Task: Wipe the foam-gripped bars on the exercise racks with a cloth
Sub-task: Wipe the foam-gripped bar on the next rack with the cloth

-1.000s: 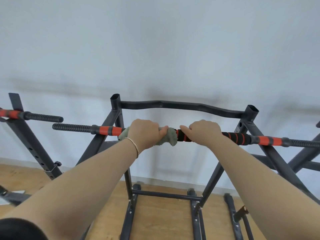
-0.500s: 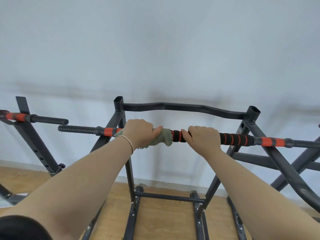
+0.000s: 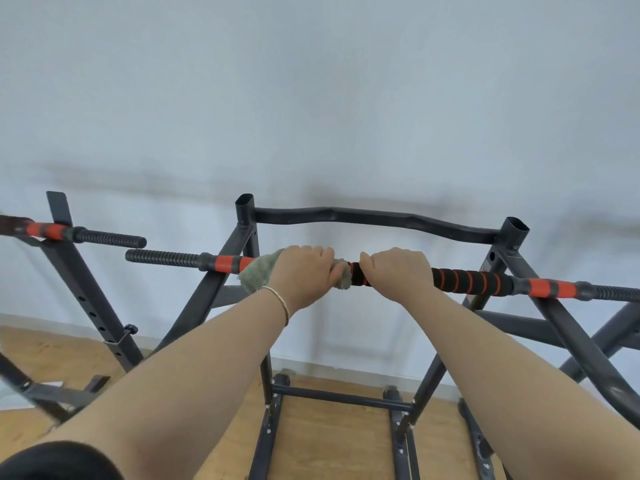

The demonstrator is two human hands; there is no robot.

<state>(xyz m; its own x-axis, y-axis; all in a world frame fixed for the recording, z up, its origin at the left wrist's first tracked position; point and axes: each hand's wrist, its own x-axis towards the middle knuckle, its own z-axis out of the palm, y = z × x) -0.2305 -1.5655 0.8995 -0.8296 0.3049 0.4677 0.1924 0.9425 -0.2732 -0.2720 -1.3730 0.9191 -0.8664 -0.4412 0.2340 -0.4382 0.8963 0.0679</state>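
Observation:
A long bar (image 3: 471, 281) with black foam, orange stripes and orange bands lies across a dark metal rack (image 3: 375, 220). My left hand (image 3: 304, 271) grips a grey-green cloth (image 3: 258, 277) wrapped round the bar near the rack's left post. Cloth sticks out on both sides of the fist. My right hand (image 3: 398, 273) grips the bare foam just to the right, a short gap from the left hand. A thin bracelet sits on my left wrist.
A second rack (image 3: 86, 299) stands at the left with its own orange-banded bar (image 3: 79, 233), whose ribbed end nearly meets this bar's left end. More dark tubes (image 3: 588, 344) cross at the right. White wall behind, wooden floor (image 3: 329, 441) below.
My left hand with the cloth has slid a little to the left along the bar, and cloth now hangs out on its left side. The right hand keeps its grip.

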